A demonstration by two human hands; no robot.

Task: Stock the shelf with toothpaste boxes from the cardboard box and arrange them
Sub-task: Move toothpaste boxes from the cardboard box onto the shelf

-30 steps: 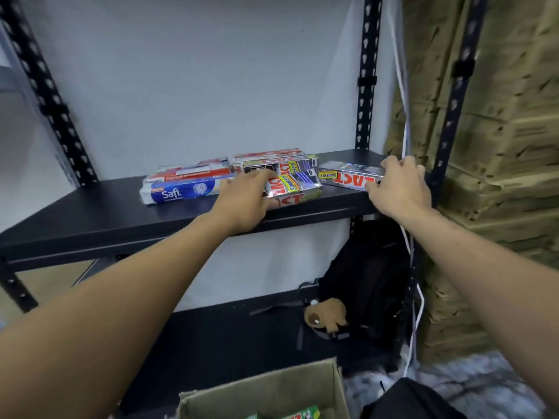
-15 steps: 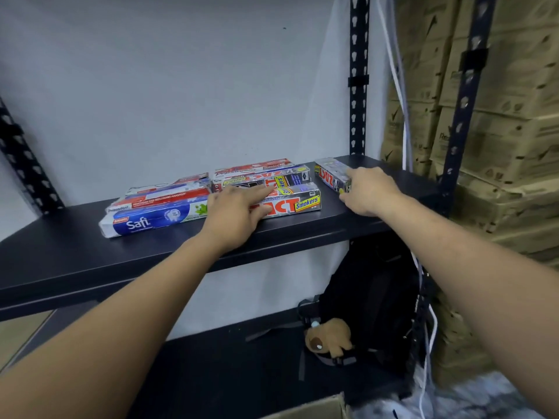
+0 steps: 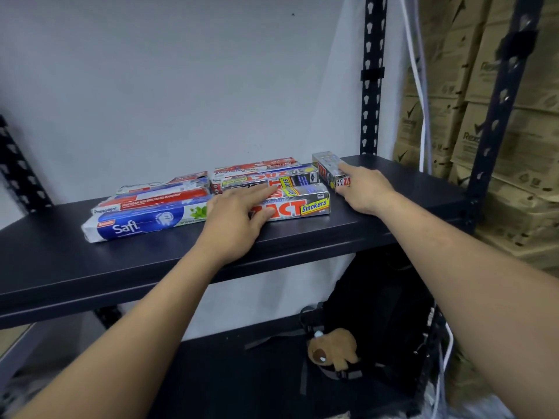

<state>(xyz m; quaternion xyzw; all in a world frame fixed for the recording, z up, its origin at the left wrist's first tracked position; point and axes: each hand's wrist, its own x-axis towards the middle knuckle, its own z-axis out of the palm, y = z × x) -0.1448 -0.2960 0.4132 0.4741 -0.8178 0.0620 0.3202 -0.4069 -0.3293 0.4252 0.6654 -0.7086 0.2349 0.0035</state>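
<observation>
Lying flat on the black metal shelf (image 3: 121, 267), in two groups side by side:

- Left group: Safi box (image 3: 142, 223) at the front edge, a red-and-white Pepsodent box (image 3: 151, 201) touching it behind, and one more box at the back, its print too blurred to read.
- Right group: front Zact Smokers box (image 3: 302, 207), second Zact box (image 3: 272, 179) behind it, and a red-and-white box (image 3: 257, 167) nearest the wall.
- Separate item: short Zact box (image 3: 328, 170), turned endwise, just beside the right end of the right group, near the rear upright.

Left hand (image 3: 233, 219): fingers straight and spread, forefinger laid across the tops of the two Zact boxes, thumb against the face of the front one, clasping nothing.

Right hand (image 3: 363, 189): forefinger stretched along the top of the short Zact box, other fingers folded at its near end, thumb hidden. Whether it grips or only presses cannot be told.

Lower shelf: black backpack (image 3: 378, 313) with a brown plush toy (image 3: 332, 349) leaning on it.

Beyond the rack on the right: stacked cardboard cartons (image 3: 514, 146) and a white cable (image 3: 423, 101) hanging down.
</observation>
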